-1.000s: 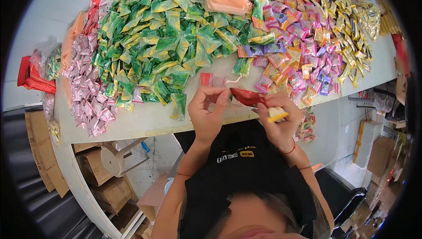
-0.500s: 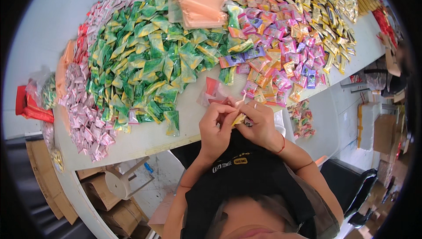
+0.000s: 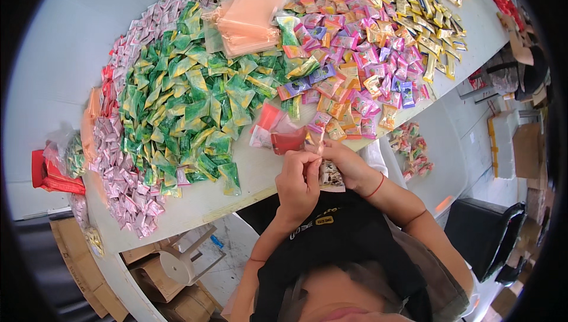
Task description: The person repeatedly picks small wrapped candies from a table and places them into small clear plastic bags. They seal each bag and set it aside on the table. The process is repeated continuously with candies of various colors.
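My left hand [image 3: 297, 175] and my right hand [image 3: 350, 167] meet at the table's front edge, both closed. Between their fingertips they pinch a pale peach cord [image 3: 320, 143], seemingly the drawstring of a sheer pouch. Beneath my right hand's fingers shows a small brown-and-white packet [image 3: 331, 175]; whether it is gripped or hangs inside the pouch I cannot tell. Just beyond my fingers lie a dark red wrapper [image 3: 288, 141] and a paler red-and-clear one [image 3: 268, 121]. A stack of peach drawstring pouches [image 3: 251, 17] rests on the candy farther back.
Green-and-yellow packets [image 3: 183, 97] heap on the left, pale pink ones [image 3: 127, 189] at their edge. Pink, orange and purple candies [image 3: 367, 64] and yellow sticks [image 3: 423, 11] spread right. A translucent bin [image 3: 447, 150] with wrapped candy stands below the table's right edge. Another person's arm [image 3: 518, 44] shows far right.
The view has shifted slightly. My fingers have moved up along the peach cord. The brown-and-white packet is now plainly visible under my right hand, and the dark red wrapper shows more fully.
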